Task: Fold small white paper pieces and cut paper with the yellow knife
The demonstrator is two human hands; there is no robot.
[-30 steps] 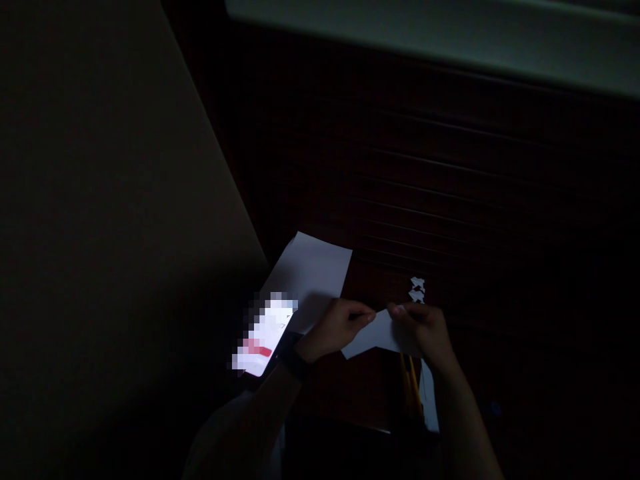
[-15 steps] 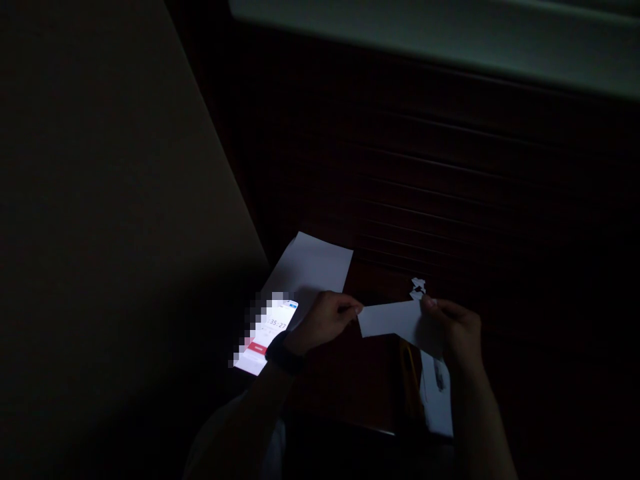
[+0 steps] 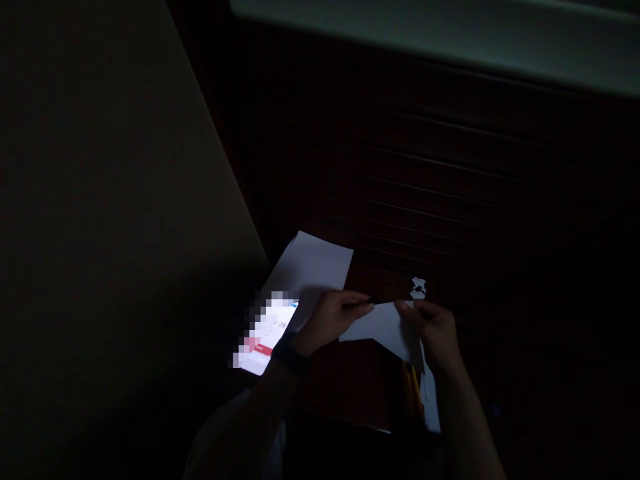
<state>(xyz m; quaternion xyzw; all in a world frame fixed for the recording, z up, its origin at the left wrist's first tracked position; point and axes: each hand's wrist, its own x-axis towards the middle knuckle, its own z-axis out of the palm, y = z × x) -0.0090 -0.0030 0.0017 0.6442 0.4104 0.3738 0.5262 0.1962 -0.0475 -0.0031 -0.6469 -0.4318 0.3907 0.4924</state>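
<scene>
Between my hands stretches a white piece of paper [image 3: 383, 327], wider on its right side. My left hand [image 3: 333, 320], with a dark band [image 3: 291, 355] on the wrist, pinches it near the upper left edge. On the right, the thumb and fingers of my right hand [image 3: 437, 330] are closed on its top edge. Small torn-looking paper scraps [image 3: 418, 288] lie just beyond the right hand. Below the held paper, long yellow objects [image 3: 414, 393] show in part; the dark hides what they are.
A lit phone [image 3: 265, 340] with a running time display lies left of my left wrist. Behind it is a larger white sheet [image 3: 320, 263]. More white paper [image 3: 431, 407] lies by my right forearm. A dark slatted surface [image 3: 425, 160] rises behind, with a pale panel [image 3: 100, 200] at left.
My right hand has moved left along the paper, closer to my left hand. The paper has shifted left, and my left fingers now reach further over its top edge.
</scene>
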